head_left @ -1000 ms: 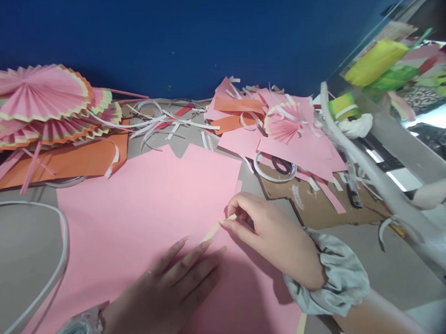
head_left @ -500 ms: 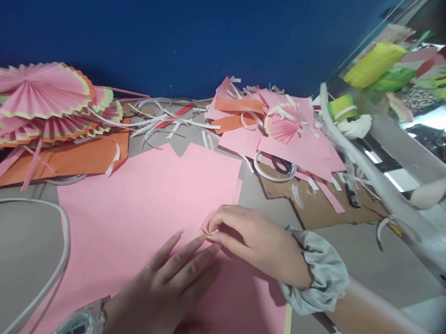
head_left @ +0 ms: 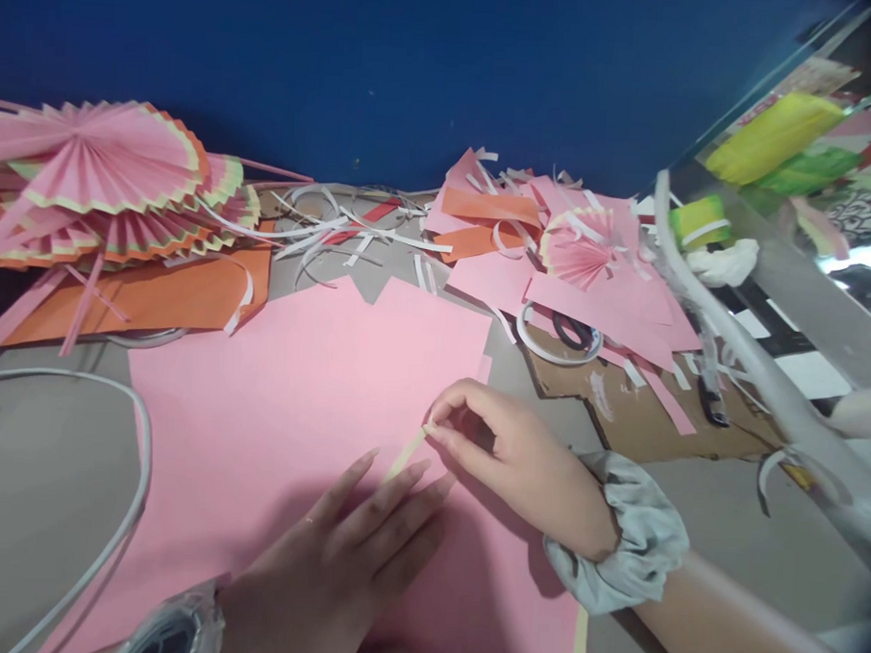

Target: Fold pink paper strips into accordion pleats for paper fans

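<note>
A large sheet of pink paper (head_left: 295, 388) lies before me. My left hand (head_left: 358, 545) rests palm down on it with the fingers spread. From beside its fingertips a narrow pale-yellow strip (head_left: 407, 454) runs up and to the right across the pink. The strip's upper end is pinched between the thumb and forefinger of my right hand (head_left: 499, 440), which wears a grey-green scrunchie (head_left: 628, 537) at the wrist. Whether the strip is paper or tape I cannot tell. Its lower end is hidden under my left hand.
Pleated pink fans (head_left: 117, 163) are heaped at the back left on orange paper (head_left: 155, 300). Pink offcuts (head_left: 602, 310) and a ring-shaped roll (head_left: 525, 345) lie at the back right, near brown cardboard (head_left: 641, 412). A white cable (head_left: 141, 448) curves along the left.
My right hand has drawn up and away from the left fingers, and more of the yellow strip shows as a straight line. My left hand stays flat on the paper. The view has shifted slightly.
</note>
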### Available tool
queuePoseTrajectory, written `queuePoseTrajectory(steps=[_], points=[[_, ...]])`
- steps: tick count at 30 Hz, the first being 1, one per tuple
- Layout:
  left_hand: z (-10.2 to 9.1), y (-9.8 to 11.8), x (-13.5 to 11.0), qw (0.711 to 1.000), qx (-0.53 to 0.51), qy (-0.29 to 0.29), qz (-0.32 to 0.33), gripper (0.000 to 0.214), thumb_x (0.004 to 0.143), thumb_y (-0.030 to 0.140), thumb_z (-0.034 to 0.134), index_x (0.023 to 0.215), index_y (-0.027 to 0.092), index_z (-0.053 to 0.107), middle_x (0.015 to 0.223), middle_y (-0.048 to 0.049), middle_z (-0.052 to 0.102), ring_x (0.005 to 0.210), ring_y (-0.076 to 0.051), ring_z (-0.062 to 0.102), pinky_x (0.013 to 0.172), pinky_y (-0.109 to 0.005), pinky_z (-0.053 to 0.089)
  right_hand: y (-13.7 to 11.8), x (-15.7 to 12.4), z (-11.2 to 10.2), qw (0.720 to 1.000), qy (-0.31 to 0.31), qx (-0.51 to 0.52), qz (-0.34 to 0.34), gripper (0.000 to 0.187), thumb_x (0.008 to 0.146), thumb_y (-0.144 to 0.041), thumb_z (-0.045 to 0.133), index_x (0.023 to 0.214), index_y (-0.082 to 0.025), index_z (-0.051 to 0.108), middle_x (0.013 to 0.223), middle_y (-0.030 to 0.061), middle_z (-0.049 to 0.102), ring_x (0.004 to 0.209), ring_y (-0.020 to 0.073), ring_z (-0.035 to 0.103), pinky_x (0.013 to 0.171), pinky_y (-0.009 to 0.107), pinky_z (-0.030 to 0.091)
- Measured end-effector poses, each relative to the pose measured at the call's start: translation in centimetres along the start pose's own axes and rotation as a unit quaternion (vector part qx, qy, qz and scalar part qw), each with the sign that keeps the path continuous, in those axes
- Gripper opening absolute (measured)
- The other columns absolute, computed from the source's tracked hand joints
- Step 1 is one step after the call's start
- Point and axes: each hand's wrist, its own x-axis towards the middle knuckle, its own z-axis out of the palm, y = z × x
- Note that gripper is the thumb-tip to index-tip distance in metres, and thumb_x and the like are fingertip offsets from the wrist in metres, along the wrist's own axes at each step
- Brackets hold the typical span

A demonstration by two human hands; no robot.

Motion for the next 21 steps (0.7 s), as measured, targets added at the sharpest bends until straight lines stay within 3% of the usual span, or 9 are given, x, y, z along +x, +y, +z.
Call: queuePoseTrajectory(steps=[6, 12, 17, 21], points=[[0.0, -0.2, 0.1, 1.0, -0.01, -0.005, 0.001, 0.063, 0.084, 0.055, 0.038, 0.136, 0.018, 0.032, 0.145, -0.004, 0.025, 0.134, -0.024, 0.013, 0.107, -0.038, -0.011, 0.1, 0.3, 0.4, 0.999, 0.022, -0.032, -0.006, 0.006, 0.086, -0.016, 0.047, 0.083, -0.021, 0.05, 0.082, -0.0029, 0.056, 0.073, 0.0108, 0.051, 0.071, 0.025, 0.04], [0.7, -0.3, 0.0, 0.999, -0.029, -0.019, -0.002, 0.064, 0.085, 0.054, 0.035, 0.138, 0.02, 0.025, 0.146, -0.0007, 0.025, 0.135, -0.028, 0.007, 0.107, -0.042, 0.002, 0.5, 0.2, 1.1, 0.994, 0.035, -0.095, -0.048, 0.008, 0.087, -0.014, 0.046, 0.083, -0.02, 0.05, 0.084, -0.0009, 0.056, 0.08, 0.0125, 0.05, 0.078, 0.027, 0.039], [0.6, 0.1, 0.2, 0.996, -0.069, -0.046, -0.028, 0.064, 0.086, 0.057, 0.026, 0.139, 0.021, 0.025, 0.146, -0.0003, 0.023, 0.135, -0.029, 0.003, 0.107, -0.045, -0.002, 0.9, 0.1, 1.5, 0.981, 0.054, -0.141, -0.121, 0.008, 0.088, -0.012, 0.044, 0.086, -0.018, 0.049, 0.086, 0.0016, 0.055, 0.084, 0.0143, 0.048, 0.08, 0.029, 0.039], [0.1, 0.4, 0.4, 0.994, -0.078, -0.059, -0.045, 0.063, 0.086, 0.056, 0.03, 0.138, 0.021, 0.028, 0.146, 0.0, 0.023, 0.135, -0.029, 0.003, 0.108, -0.045, 0.0, 0.8, 0.1, 1.5, 0.982, 0.038, -0.142, -0.115, 0.011, 0.089, -0.013, 0.04, 0.087, -0.019, 0.049, 0.086, 0.0034, 0.055, 0.085, 0.0159, 0.049, 0.079, 0.031, 0.04]])
